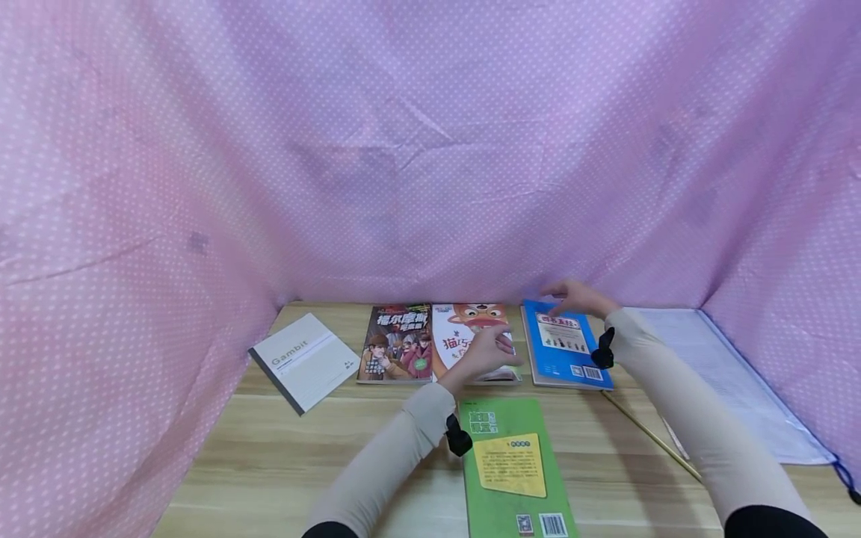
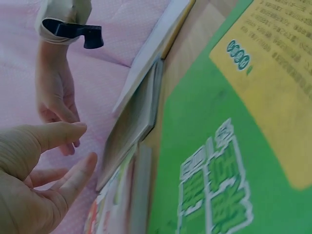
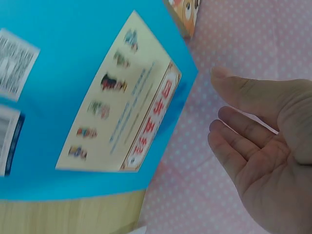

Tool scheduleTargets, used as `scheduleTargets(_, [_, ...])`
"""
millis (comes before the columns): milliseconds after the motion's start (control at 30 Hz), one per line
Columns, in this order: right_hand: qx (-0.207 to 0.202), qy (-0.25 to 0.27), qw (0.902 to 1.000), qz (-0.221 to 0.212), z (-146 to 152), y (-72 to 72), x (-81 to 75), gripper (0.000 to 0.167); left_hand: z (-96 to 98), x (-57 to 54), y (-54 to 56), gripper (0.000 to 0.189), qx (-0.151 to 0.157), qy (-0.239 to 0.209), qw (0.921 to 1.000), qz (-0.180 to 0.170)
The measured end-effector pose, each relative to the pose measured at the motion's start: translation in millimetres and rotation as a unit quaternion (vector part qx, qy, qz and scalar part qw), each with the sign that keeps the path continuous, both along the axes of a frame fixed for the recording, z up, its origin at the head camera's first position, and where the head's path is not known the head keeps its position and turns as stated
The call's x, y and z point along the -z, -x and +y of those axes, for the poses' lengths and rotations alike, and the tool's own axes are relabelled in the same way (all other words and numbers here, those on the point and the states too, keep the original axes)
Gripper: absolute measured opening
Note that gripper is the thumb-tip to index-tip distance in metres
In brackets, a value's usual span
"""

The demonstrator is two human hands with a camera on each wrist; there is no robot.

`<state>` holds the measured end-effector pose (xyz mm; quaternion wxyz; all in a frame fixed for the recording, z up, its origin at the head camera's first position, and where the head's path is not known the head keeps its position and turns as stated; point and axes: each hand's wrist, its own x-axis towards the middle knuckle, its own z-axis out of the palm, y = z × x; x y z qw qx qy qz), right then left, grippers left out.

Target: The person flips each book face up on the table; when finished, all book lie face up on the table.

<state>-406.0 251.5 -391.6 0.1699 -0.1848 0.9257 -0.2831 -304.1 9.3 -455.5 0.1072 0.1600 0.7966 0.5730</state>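
My left hand [image 1: 486, 351] hovers over the white picture book [image 1: 452, 336] with the orange cartoon animal, thumb and fingers apart and nothing between them. In the left wrist view the same hand [image 2: 34, 180] has loosely bent fingers beside the books' edges. Over the far end of the blue book [image 1: 561, 359] is my right hand [image 1: 580, 297], also holding nothing. The right wrist view shows that hand [image 3: 263, 141] with thumb and fingers parted, just off the blue cover [image 3: 44, 73]. A green book [image 1: 501, 418] with a yellow panel lies below my left wrist.
A dark illustrated book [image 1: 397, 351] lies left of the white one. Farther left is a tilted Gambit notebook [image 1: 306, 362]. A thin golden stick [image 1: 649, 432] and a translucent white pouch [image 1: 726, 373] lie to the right. Pink dotted cloth [image 1: 417, 187] hangs behind and around the table [image 1: 269, 463].
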Motion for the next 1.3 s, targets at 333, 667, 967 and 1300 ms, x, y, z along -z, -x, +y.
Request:
scheduleTargets(333, [0.01,0.01,0.9998,0.014,29.2,-4.6,2.0,0.059,20.2,6.8,-2.6,0.07,-0.015,0.006,0.9997,0.017])
scheduleTargets(667, [0.043,0.029,0.9986,0.013,47.9,-3.9,21.2,0.065,35.7,18.1,-2.5,0.071,-0.024,-0.004,0.9997,0.007])
scheduleTargets(967, [0.056,0.037,0.9976,0.017,60.6,-1.7,37.3,0.064,42.2,22.6,-3.6,0.077,-0.033,0.023,0.9991,-0.012])
scheduleTargets(1300, [0.074,0.007,0.9972,-0.007,68.9,3.3,50.0,0.062,42.3,25.5,-0.9,0.079,-0.02,0.061,0.9979,-0.014])
